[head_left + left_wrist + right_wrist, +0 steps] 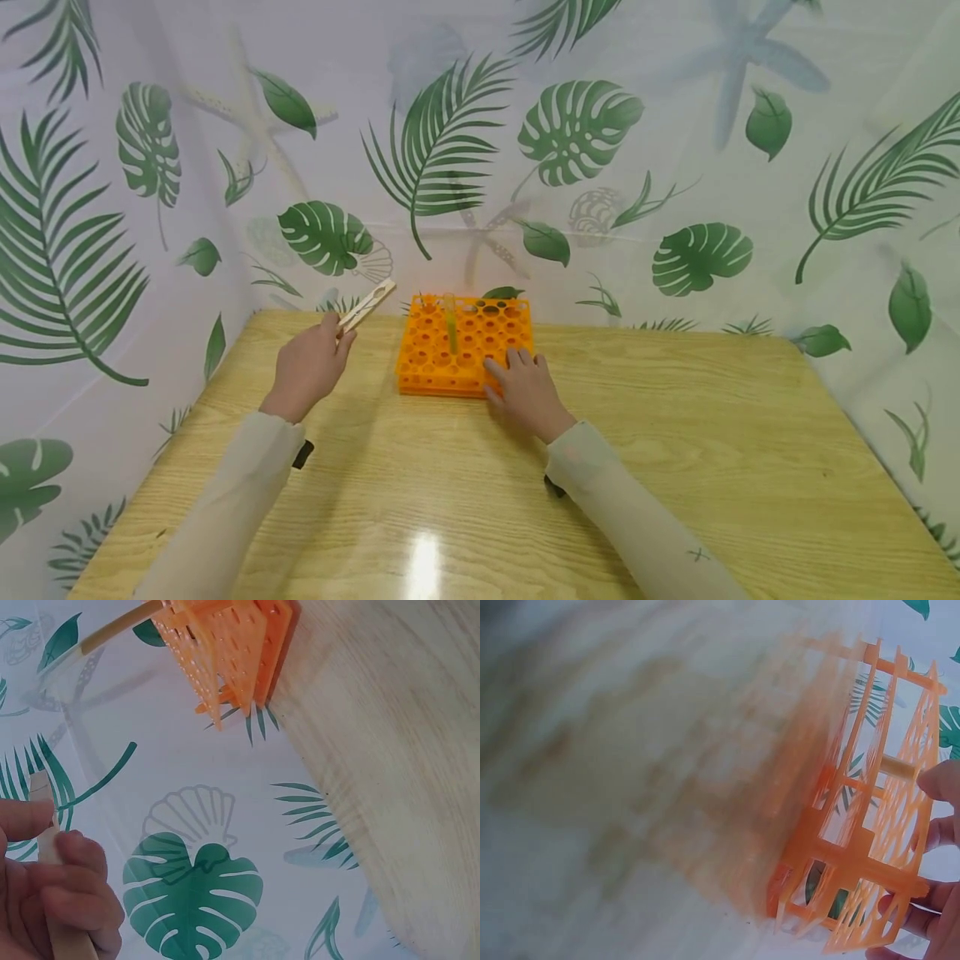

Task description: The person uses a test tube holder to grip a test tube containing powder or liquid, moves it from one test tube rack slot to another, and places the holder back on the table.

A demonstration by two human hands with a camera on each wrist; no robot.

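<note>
My left hand [306, 367] holds a wooden test tube clamp [366, 307] by its lower part, with the clamp's head pointing up and to the right. The left wrist view shows thumb and fingers curled round the clamp's pale wood [39, 784]. To the right stands an orange test tube rack [442, 386] with rows of round holes. One test tube [452, 327] with yellow liquid stands upright in it, apart from the clamp. My right hand [528, 393] grips the rack's front right corner; fingers [939, 781] bend over its top plate in the right wrist view.
A wood-grain table [675, 467] bears the rack and reaches to both sides. Behind and beside it hangs a white cloth [480, 50] printed with green leaves, close to the rack's far edge.
</note>
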